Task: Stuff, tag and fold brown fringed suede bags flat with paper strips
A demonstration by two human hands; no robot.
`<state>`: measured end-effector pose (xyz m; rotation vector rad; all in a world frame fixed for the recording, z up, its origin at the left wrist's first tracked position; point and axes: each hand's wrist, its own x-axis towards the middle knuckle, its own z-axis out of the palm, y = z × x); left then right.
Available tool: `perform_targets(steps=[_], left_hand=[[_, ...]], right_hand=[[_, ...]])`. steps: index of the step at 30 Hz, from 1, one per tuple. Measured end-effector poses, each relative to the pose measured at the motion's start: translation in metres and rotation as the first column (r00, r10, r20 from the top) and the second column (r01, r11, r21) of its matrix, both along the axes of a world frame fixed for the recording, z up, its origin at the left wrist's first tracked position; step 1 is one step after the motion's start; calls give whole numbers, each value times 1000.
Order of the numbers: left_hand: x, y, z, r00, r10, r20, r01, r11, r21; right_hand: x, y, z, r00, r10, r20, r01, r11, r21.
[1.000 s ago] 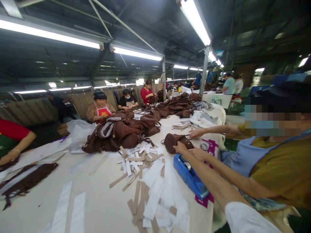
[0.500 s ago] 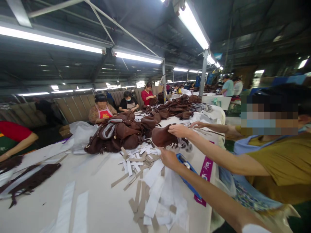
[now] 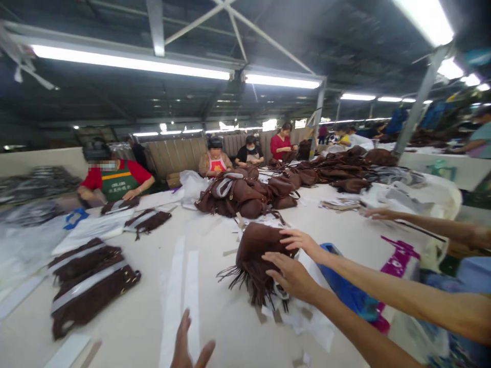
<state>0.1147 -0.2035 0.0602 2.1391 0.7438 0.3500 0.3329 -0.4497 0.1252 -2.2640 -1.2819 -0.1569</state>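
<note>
A brown bag with a fringe [image 3: 251, 255] lies on the white table [image 3: 138, 327] just ahead of me. My right hand [image 3: 291, 276] reaches in from the lower right, its fingers stretched out against the bag's right side. A co-worker's hand [image 3: 303, 240] rests open on the top of the same bag, the arm coming from the right. My left hand [image 3: 187, 347] shows at the bottom edge with fingers spread, holding nothing, above the bare tabletop.
A blue tray [image 3: 345, 289] and a magenta packet [image 3: 399, 255] lie right of the bag. A heap of brown bags [image 3: 245, 194] sits farther back. White strips [image 3: 180, 291] and fringed brown pieces [image 3: 88, 286] lie to the left. Several people work across the table.
The view has swung left. The co-worker has brought the fringed bag down onto the table in front of me. My right hand has reached it, and my left hand has come into view.
</note>
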Motion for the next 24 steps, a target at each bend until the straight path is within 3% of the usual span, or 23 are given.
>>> perform_targets(steps=[2,4,7,10,13,17,21,24], left_hand=[[12,-7,-8,995,-73,72,75,997,-29],[27,-14,-15,971,-193,140,201,978,-49],[45,-22,-22,956,-273,110,280,958,-58],[51,-28,-34,953,-301,30,302,952,-54],[48,-35,-53,939,-340,-50,337,940,-56],[43,-37,-77,916,-378,-134,381,925,-6],[41,-32,-86,903,-403,-146,412,911,32],[40,-28,-90,904,-409,-124,414,910,17]], right_hand=[[0,-1,-15,1000,15,-11,-15,999,-37],[14,-4,-20,999,-40,-16,38,995,-91],[55,-3,-5,969,-247,-9,244,961,-132],[105,12,18,945,-327,-21,317,928,-197],[148,36,28,933,-353,-70,317,899,-302],[180,57,18,916,-370,-158,270,857,-438],[199,67,8,914,-353,-200,190,808,-558],[208,76,21,940,-297,-168,148,798,-585]])
